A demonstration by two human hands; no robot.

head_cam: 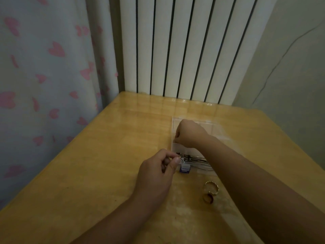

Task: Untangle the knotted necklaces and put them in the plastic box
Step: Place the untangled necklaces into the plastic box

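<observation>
A: Table (91, 173) first, wooden, filling the lower half of the frame, pushed against white slats (184, 50) at the top. Why is the plastic box (216, 131) right of centre?

B: My guess: it sits within easy reach of both hands, lid open, so each freed strand can drop straight in. It is clear and hard to make out; the compartments are faint.

A: And the necklaces (195, 159)?

B: Dark cords with small beads, lying across the near end of the box, just below centre. One end is lifted, probably to pull the tangle taut.

A: Hands?

B: The left hand (158, 171) comes in from the bottom edge, wrist bent, thumb and forefinger pinching the metal end of the cords. The right hand (189, 133) reaches across over the box, knuckles up, fingers curled; what it holds I cannot tell. The two are apart.

A: Smallest things?

B: Two gold rings (211, 191) at lower right, plus a tiny blue block (184, 169) beside the left thumb
</observation>
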